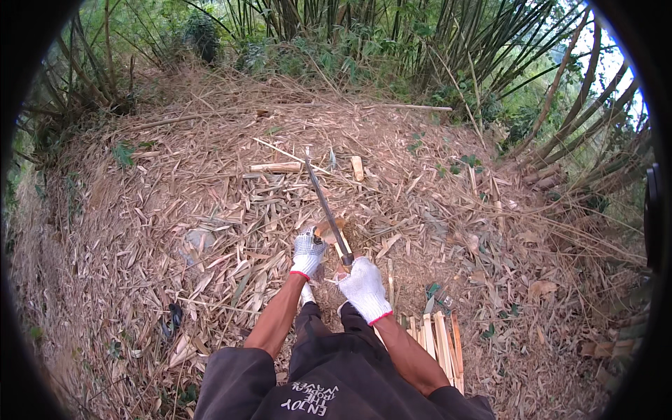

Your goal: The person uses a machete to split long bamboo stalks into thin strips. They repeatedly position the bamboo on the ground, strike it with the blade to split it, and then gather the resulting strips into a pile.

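R hand [367, 288], white-gloved, is wrapped tight round the handle of a long knife [323, 199], approx. mid-ground, blade aimed at the far edge of the leaf-strewn ground [154, 287]. L hand [308, 253], also white-gloved, is curled beside the blade at a tan wood pc. [327, 229]; fingers partly hidden, can't tell if it grips. Split strips [441, 341] lie twd. the ground's near edge, on the R. White lettering [311, 397] runs across the dk. shirt [262, 399]

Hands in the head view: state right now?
Left hand: at the brown wood piece; grip can't be told.
Right hand: closed, holding the long-bladed tool.
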A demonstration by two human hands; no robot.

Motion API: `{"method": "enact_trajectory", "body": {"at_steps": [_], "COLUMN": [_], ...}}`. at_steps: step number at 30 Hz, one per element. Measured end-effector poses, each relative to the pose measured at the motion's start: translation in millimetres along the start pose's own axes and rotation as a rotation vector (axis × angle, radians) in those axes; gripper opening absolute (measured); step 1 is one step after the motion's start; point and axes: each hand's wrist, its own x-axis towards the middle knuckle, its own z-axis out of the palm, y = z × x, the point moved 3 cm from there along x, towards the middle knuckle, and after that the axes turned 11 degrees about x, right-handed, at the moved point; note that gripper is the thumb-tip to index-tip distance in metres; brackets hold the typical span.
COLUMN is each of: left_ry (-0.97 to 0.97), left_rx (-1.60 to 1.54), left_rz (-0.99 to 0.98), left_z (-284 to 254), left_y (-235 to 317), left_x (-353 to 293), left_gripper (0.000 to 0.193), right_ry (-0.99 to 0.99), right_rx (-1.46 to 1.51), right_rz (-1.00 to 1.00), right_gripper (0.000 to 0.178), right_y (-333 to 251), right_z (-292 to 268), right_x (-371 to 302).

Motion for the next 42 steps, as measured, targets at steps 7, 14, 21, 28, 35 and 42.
{"method": "enact_trajectory", "body": {"at_steps": [7,14,21,28,35,42], "left_ry": [-0.001,0.088,0.049,0.038,0.206,0.405], "left_rx": [0.004,-0.253,-0.612,-0.582,-0.729,-0.732], "left_rz": [-0.088,-0.007,0.138,0.001,-0.38,-0.556], "left_z": [18,-7,-58,-48,-36,-35], "left_y": [-17,-30,45,75,81,132], "left_x": [11,-17,-123,-82,-68,-31], "left_gripper": [0.025,0.075,0.076,0.04,0.027,0.034], "right_ry": [0.008,0.035,-0.101,-0.228,0.132,-0.305], "right_rx": [-0.014,-0.006,0.426,0.416,0.559,0.018], "right_rz": [0.079,0.107,0.315,0.162,0.419,1.198], "right_gripper": [0.033,0.045,0.052,0.05,0.027,0.043], "right_y": [0,-18,-19,0,241,689], "right_z": [20,15,26,0,18,182], "right_x": [12,31,48,56,54,-37]}}
